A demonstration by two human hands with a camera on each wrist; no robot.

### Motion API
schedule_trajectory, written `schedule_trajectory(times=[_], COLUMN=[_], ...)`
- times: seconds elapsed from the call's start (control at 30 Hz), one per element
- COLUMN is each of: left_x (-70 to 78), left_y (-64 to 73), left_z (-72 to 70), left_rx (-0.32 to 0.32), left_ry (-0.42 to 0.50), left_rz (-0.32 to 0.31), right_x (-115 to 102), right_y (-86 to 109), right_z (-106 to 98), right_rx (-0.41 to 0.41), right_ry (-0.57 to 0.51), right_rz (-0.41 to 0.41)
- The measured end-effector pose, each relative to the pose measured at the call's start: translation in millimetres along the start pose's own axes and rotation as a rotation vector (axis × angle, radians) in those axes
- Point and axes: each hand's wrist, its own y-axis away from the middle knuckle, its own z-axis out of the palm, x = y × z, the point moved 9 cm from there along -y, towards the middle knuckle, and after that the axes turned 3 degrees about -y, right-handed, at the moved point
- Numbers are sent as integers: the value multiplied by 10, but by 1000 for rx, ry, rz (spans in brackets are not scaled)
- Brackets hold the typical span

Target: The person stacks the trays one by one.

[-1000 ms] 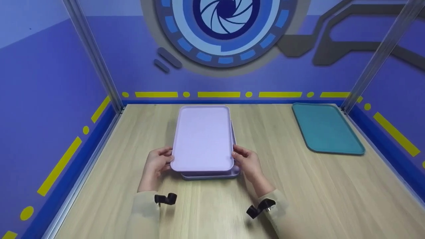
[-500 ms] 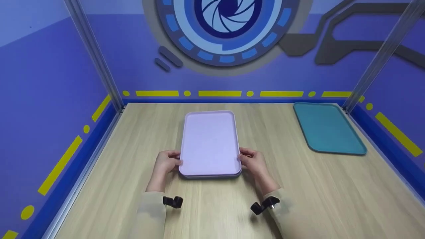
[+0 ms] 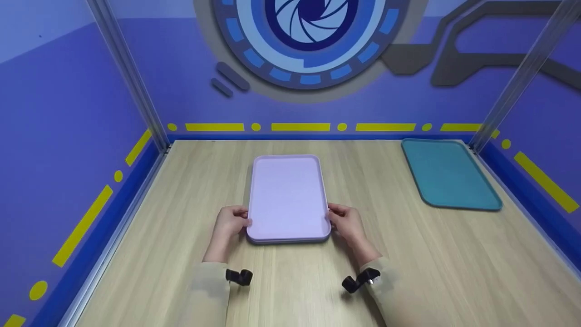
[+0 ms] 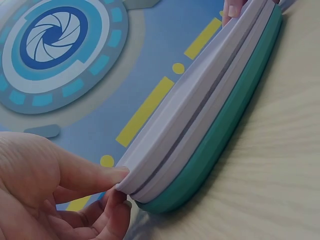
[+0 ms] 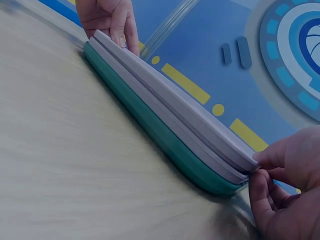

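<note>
A light purple tray [image 3: 288, 197] lies on top of a stack in the middle of the table. Beneath it, the wrist views show a second light purple tray [image 4: 175, 152] and a green tray [image 4: 210, 150] at the bottom. My left hand [image 3: 229, 223] pinches the top tray's left rim near its front corner, thumb above and fingers below. On the opposite rim, my right hand [image 3: 348, 222] pinches the same tray in a like way. The wrist views show the top tray's rim resting close over the one under it.
A teal tray [image 3: 451, 175] lies alone at the back right of the wooden table [image 3: 159, 227]. Blue panels [image 3: 290, 109] with yellow marks wall the table at the back and sides, with metal posts [image 3: 131, 86] in the corners.
The top tray has moved right and down, from hanging offset over the stack to lying in line on it. Both hands moved along with it, keeping their grip.
</note>
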Motion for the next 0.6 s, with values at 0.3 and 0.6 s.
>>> schedule_trajectory(times=[0.3, 0.6], left_x=[-10, -67], left_y=[25, 57], left_z=[28, 61], left_rx=[10, -11], left_ry=[93, 195], left_rz=[-25, -76], right_x=[-3, 30], right_y=[-1, -10], right_z=[0, 7], right_rx=[9, 1], right_ry=[48, 61], right_rz=[-23, 18])
